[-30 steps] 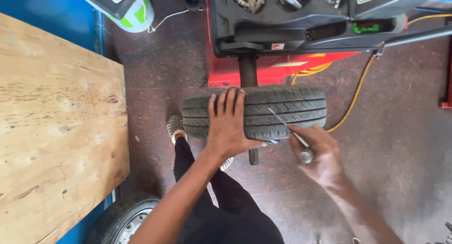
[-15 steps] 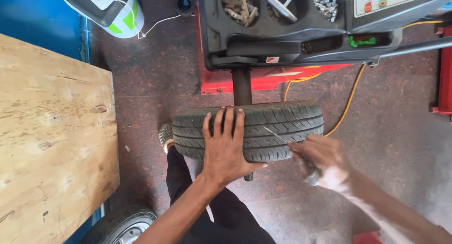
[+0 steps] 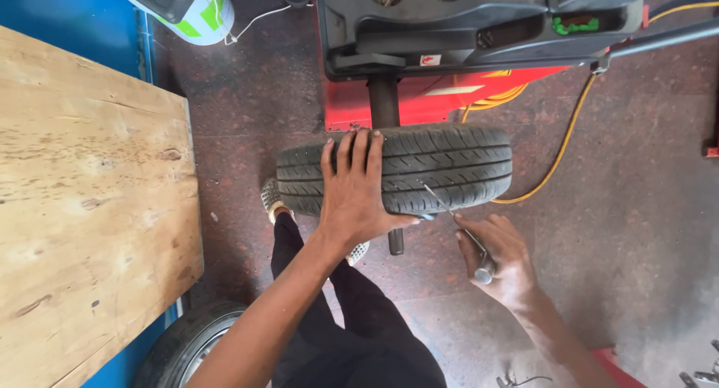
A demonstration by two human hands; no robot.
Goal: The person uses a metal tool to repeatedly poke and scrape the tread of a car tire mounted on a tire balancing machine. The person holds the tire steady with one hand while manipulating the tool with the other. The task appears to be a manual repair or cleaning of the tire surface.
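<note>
Tyre mounted upright on the shaft of a red and dark machine, tread facing up toward the camera, near the middle of the view above a speckled dark floor. Left hand laid flat on the tread, fingers spread and pointing away, palm pressing the near edge, grasping nothing. Right hand just below the tyre's near right side, curled around the handle of a thin metal tool; tip of the tool touching the tread, rounded metal butt showing at the heel of the hand. Short dark stub hanging under the tyre between the two hands. Below, dark trousers and a patterned shoe on the floor just left of the tyre. Yellow hose looping from the machine's base across the floor to the right of the tyre. Plywood board filling the left side, well apart from the tyre, over a blue surface. Second wheel lying at the bottom left, partly under the board's corner. White and green container with a thin white cord at the top left. Bits of red and metal gear at the bottom right corner, too cut off to tell.
</note>
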